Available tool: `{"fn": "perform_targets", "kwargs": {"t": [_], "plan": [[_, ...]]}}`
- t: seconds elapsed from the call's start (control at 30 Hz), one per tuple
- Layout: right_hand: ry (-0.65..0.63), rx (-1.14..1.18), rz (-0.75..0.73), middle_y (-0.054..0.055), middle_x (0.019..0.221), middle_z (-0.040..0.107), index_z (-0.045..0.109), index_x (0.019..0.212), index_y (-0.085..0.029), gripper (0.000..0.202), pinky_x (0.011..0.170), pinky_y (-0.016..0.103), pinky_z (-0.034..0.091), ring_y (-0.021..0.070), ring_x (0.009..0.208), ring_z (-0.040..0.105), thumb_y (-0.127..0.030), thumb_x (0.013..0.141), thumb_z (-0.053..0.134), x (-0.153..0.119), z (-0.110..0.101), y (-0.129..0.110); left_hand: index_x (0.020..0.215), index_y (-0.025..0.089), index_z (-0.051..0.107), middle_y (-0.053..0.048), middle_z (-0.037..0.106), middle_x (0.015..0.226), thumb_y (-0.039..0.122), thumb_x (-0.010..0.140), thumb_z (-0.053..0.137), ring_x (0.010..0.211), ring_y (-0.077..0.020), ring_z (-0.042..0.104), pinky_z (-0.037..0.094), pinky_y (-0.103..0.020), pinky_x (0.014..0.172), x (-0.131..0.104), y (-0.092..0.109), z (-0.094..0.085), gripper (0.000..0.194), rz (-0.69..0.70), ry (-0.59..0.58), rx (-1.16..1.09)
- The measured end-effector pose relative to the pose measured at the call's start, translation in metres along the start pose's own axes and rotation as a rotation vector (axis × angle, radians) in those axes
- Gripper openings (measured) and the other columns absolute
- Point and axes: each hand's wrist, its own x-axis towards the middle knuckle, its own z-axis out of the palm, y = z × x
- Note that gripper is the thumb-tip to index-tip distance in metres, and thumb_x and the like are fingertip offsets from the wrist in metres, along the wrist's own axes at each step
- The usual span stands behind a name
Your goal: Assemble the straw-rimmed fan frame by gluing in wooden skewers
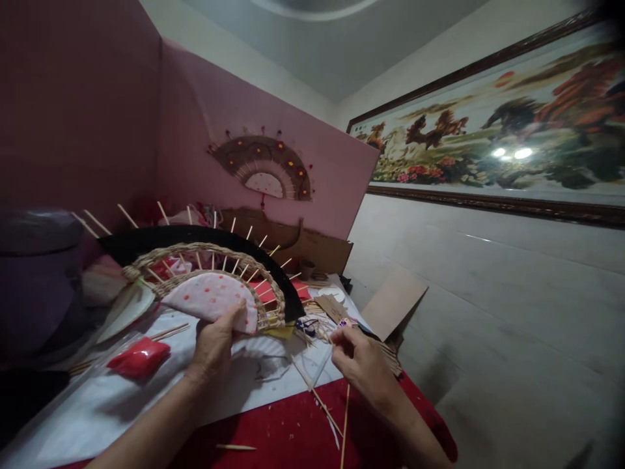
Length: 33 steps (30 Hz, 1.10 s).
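Observation:
My left hand (215, 345) grips a handmade fan by its lower middle, a white half-round cloth piece (208, 294) with red dots. Around that cloth runs a braided straw band (195, 248) crossed by thin sticks. A black outer band (273, 267) arches above, with pale stick tips poking past its edge. Over the right side of the table, my right hand (361, 365) has its fingers curled together near a small purple-and-white patterned piece (344, 322). What those fingers hold, if anything, is too small to make out. A long thin stick (346, 423) shows below this hand.
White paper (117, 423) covers part of the red tabletop (263, 423). A red plastic-wrapped packet (139, 357) lies at left. Loose sticks and cardboard (395, 299) crowd the right side. A finished fan (263, 166) hangs on the pink panel (190, 104); a framed horse picture (488, 130) hangs at right.

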Motion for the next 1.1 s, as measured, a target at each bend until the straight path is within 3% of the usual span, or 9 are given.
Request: {"fn": "perform_targets", "kwargs": {"t": [0.2,0.27,0.33,0.4,0.5,0.6,0.83,0.97,1.1], "plan": [[-0.046,-0.556,0.124,0.007,0.079,0.070,0.065,0.079,-0.022,0.017,0.054,0.029,0.029,0.0232,0.070,0.063,-0.027,0.081,0.048,0.006,-0.050,0.023,0.070,0.012,0.060,0.001,0.059,0.065,0.018,0.052,0.075,0.051,-0.0117,0.054,0.045,-0.023,0.038,0.002,0.002,0.001,0.024,-0.060,0.046,-0.044],[0.002,-0.616,0.248,0.009,0.086,0.070,0.064,0.079,-0.022,0.019,0.053,0.030,0.028,0.0241,0.069,0.063,-0.023,0.083,0.046,0.008,-0.062,0.033,0.070,0.012,0.061,0.000,0.060,0.066,0.016,0.054,0.075,0.052,-0.0113,0.054,0.046,-0.023,0.039,0.004,0.001,0.000,0.021,-0.075,0.039,-0.057],[0.117,-0.527,0.256,0.009,0.087,0.069,0.063,0.081,-0.022,0.018,0.055,0.031,0.031,0.0239,0.070,0.063,-0.024,0.084,0.045,0.009,-0.062,0.036,0.072,0.011,0.063,-0.001,0.062,0.069,0.013,0.056,0.074,0.055,-0.0112,0.056,0.047,-0.021,0.041,0.004,-0.001,-0.001,0.020,-0.095,0.021,-0.076],[0.227,-0.263,0.104,0.006,0.086,0.068,0.060,0.084,-0.023,0.017,0.059,0.030,0.037,0.0217,0.072,0.062,-0.028,0.087,0.044,0.008,-0.048,0.027,0.073,0.011,0.064,-0.001,0.063,0.071,0.010,0.057,0.073,0.057,-0.0109,0.057,0.047,-0.020,0.043,0.004,-0.003,-0.002,0.018,-0.120,-0.015,-0.082],[0.115,0.146,-0.168,0.003,0.077,0.064,0.056,0.084,-0.021,0.017,0.062,0.027,0.040,0.0174,0.069,0.059,-0.026,0.090,0.040,0.003,-0.011,-0.001,0.072,0.011,0.064,-0.002,0.065,0.071,0.006,0.061,0.070,0.059,-0.0107,0.059,0.049,-0.019,0.049,0.001,-0.003,-0.002,0.014,-0.154,-0.084,-0.113],[0.071,0.262,-0.289,0.003,0.076,0.060,0.053,0.078,-0.020,0.015,0.062,0.026,0.038,0.0159,0.070,0.055,-0.021,0.089,0.042,0.006,0.020,-0.025,0.074,0.014,0.064,-0.001,0.066,0.075,0.001,0.066,0.065,0.065,-0.0103,0.061,0.051,-0.020,0.058,-0.003,-0.002,-0.001,0.015,-0.207,-0.114,-0.207],[0.434,0.725,-0.102,-0.002,0.066,0.055,0.052,0.079,-0.019,0.016,0.059,0.023,0.041,0.0121,0.062,0.052,-0.032,0.089,0.051,0.048,0.030,-0.029,0.076,0.013,0.062,-0.002,0.067,0.076,-0.009,0.067,0.054,0.064,-0.0077,0.061,0.052,-0.016,0.061,-0.008,-0.008,0.000,0.025,-0.275,-0.066,-0.361],[0.387,0.980,-0.113,0.001,0.079,0.062,0.050,0.084,-0.019,0.014,0.056,0.023,0.046,0.0107,0.060,0.058,-0.032,0.086,0.055,0.051,0.051,-0.029,0.068,0.010,0.061,-0.006,0.065,0.069,-0.006,0.064,0.054,0.061,-0.0126,0.061,0.056,-0.024,0.059,-0.013,-0.013,0.000,0.018,-0.369,-0.083,-0.286],[0.376,1.021,-0.174,0.005,0.091,0.064,0.056,0.091,-0.019,0.009,0.070,0.030,0.052,0.0147,0.077,0.065,-0.027,0.089,0.051,0.041,0.070,-0.024,0.068,0.009,0.063,-0.013,0.068,0.078,-0.001,0.065,0.053,0.073,-0.0203,0.065,0.057,-0.031,0.066,-0.016,-0.014,0.002,0.015,-0.442,-0.142,-0.258]]}}
